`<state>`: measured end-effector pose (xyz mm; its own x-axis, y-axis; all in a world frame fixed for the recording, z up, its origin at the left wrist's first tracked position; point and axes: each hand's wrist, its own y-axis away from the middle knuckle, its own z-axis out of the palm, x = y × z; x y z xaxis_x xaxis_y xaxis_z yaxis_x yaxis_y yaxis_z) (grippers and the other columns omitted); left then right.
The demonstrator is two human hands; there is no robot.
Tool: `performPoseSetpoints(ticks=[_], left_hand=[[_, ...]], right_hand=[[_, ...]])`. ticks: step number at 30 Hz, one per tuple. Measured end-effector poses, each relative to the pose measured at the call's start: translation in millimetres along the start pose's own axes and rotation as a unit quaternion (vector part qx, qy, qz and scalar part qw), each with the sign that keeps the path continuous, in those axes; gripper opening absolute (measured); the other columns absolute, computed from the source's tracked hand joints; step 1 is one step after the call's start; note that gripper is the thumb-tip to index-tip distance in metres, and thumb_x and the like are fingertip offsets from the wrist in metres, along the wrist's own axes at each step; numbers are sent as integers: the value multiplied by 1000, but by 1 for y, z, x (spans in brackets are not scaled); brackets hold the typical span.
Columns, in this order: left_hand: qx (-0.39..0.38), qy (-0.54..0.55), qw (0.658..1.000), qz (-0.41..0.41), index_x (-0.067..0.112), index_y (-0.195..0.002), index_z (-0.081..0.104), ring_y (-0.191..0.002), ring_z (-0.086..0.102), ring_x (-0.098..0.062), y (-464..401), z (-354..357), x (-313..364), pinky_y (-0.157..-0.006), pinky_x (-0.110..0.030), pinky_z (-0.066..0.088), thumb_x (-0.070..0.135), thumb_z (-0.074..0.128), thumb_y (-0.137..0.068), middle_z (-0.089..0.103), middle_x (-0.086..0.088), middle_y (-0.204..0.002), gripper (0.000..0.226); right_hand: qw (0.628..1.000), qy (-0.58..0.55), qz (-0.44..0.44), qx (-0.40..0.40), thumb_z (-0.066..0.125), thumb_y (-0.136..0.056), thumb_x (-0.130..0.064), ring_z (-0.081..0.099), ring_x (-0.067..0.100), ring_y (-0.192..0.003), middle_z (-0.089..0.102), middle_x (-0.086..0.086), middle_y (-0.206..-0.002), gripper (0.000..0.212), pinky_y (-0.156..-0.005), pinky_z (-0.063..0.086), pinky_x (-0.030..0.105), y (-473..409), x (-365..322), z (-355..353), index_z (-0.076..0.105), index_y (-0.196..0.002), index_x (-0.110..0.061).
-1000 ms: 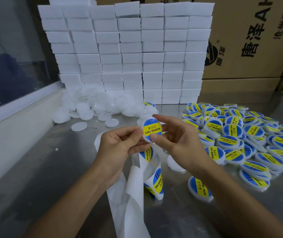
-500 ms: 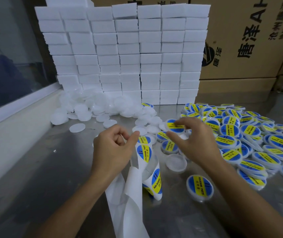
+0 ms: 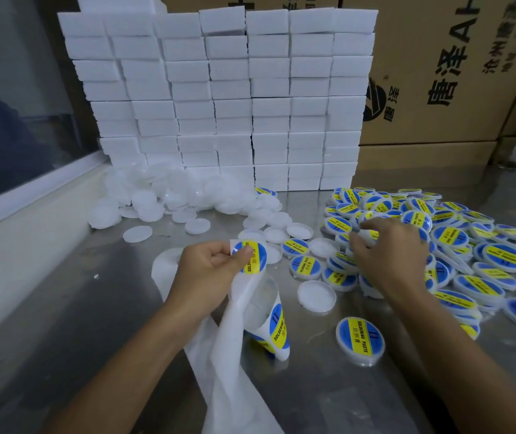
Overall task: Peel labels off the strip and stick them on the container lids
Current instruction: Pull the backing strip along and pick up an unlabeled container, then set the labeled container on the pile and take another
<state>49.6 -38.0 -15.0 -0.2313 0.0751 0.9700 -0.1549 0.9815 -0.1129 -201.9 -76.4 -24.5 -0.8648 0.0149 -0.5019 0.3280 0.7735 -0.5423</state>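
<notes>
My left hand (image 3: 209,270) grips the white label strip (image 3: 244,311) near its top, thumb pressing on a blue and yellow round label (image 3: 256,261) that sits at the strip's bend. The strip curls down to the table with another label (image 3: 278,324) showing lower on it. My right hand (image 3: 391,261) reaches over the pile of labelled lids (image 3: 501,261) on the right, thumb and forefinger around a labelled lid (image 3: 371,236) at the pile's near edge. Plain white lids (image 3: 162,198) lie heaped at the back left.
A single labelled lid (image 3: 360,341) and an upturned plain lid (image 3: 316,296) lie near me on the steel table (image 3: 62,324). A wall of white foam blocks (image 3: 234,104) and cardboard boxes (image 3: 454,73) close the back. A window ledge (image 3: 31,195) runs along the left.
My right hand carried the freshly labelled lid from in front of me to the labelled pile on the right. My left hand kept the strip and brought a new label up under its thumb.
</notes>
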Motion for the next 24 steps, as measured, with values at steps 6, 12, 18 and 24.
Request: performPoseSetpoints(ticks=[6, 12, 18, 24], left_hand=[[-25, 112, 993, -17, 8, -80, 75, -71, 60, -22, 6, 5, 1, -72, -36, 48, 53, 65, -74, 72, -22, -86, 46], [-131, 189, 973, -10, 9, -103, 74, -94, 70, -26, 6, 3, 3, -88, -39, 53, 32, 77, -75, 74, -15, -101, 37], [-24, 78, 994, 73, 17, -89, 73, -75, 70, 0, 5, 10, -3, -71, -12, 53, -4, 71, -81, 75, 12, -76, 22], [-35, 25, 992, 123, 10, -89, 73, -79, 68, -9, 2, 7, -4, -76, -15, 52, -7, 66, -85, 74, -1, -85, 20]], right_hand=[[921, -234, -309, -48, 73, -85, -19, 61, 16, -82, 65, -2, -87, 10, -74, 49, 32, 42, -68, -6, 72, -93, -12], [914, -238, -325, -55, 72, -86, -19, 64, 23, -85, 65, 4, -92, 16, -69, 51, 43, 54, -76, 3, 75, -100, -11], [920, -189, -342, -22, 73, -86, -22, 65, 27, -80, 68, 5, -88, 16, -64, 52, 42, 49, -71, 3, 76, -94, -9], [915, -224, -328, -71, 69, -89, -23, 64, 15, -73, 69, -2, -80, 10, -63, 51, 41, 48, -69, 4, 74, -90, -14]])
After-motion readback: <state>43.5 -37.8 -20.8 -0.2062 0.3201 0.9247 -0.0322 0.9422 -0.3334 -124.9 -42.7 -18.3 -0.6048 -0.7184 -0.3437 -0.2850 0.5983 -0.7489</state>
